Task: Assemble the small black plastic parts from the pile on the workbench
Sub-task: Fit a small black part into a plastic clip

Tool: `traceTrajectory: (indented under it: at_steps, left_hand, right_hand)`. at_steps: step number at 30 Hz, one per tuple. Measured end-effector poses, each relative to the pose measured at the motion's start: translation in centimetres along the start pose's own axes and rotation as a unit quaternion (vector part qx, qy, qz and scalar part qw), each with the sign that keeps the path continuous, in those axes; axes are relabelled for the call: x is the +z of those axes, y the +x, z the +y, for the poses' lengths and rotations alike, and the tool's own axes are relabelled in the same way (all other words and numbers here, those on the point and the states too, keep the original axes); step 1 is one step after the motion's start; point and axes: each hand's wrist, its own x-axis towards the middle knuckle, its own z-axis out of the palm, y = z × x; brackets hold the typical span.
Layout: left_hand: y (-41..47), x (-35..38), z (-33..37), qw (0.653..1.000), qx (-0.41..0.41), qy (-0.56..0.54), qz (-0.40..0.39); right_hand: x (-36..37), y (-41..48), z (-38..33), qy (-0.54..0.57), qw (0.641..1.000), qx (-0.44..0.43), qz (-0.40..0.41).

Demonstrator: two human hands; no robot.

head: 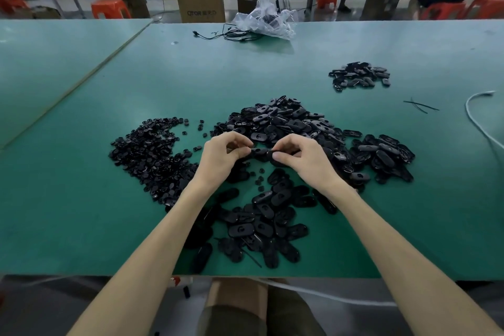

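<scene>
Left hand (pixel 222 155), right hand (pixel 302 157) both pinch black part (pixel 260 151) by its ends, just above pile (pixel 286 120) on workbench (pixel 81 213). Part likely light, stiff, slick (small, so fingertip grip at edges seems best).

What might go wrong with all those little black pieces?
The small black plastic part is only pinched between the left hand and right hand, so it might slip and vanish into the heaps below. The black oval shells near the front edge of the green workbench might get nudged off by a forearm.
</scene>
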Motion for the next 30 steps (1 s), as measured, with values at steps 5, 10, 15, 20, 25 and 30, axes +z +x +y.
traceTrajectory:
  at_steps: [5, 10, 15, 20, 25, 30]
  left_hand:
    - [0.0, -0.1, 0.1, 1.000, -0.004, 0.002, -0.006]
    - [-0.1, -0.2, 0.2, 1.000, -0.003, -0.018, -0.005]
    - [-0.3, -0.3, 0.3, 1.000, 0.004, -0.023, -0.007]
    - [-0.3, -0.4, 0.7, 1.000, 0.011, -0.026, -0.005]
    - [-0.5, -0.5, 0.9, 0.999, 0.000, -0.040, -0.002]
    - [-0.7, -0.5, 1.1, 0.999, 0.003, -0.039, -0.009]
  right_hand:
    - [0.0, -0.2, 0.0, 0.038, 0.999, 0.014, 0.021]
    - [-0.2, -0.4, -0.1, 0.080, 0.995, 0.024, 0.045]
    - [0.1, -0.5, -0.4, 0.078, 0.996, 0.016, 0.048]
    - [0.0, -0.4, -0.5, 0.078, 0.996, 0.018, 0.050]
    - [0.1, -0.4, -0.3, 0.090, 0.992, 0.036, 0.076]
    - [0.3, -0.5, -0.2, 0.070, 0.994, 0.033, 0.074]
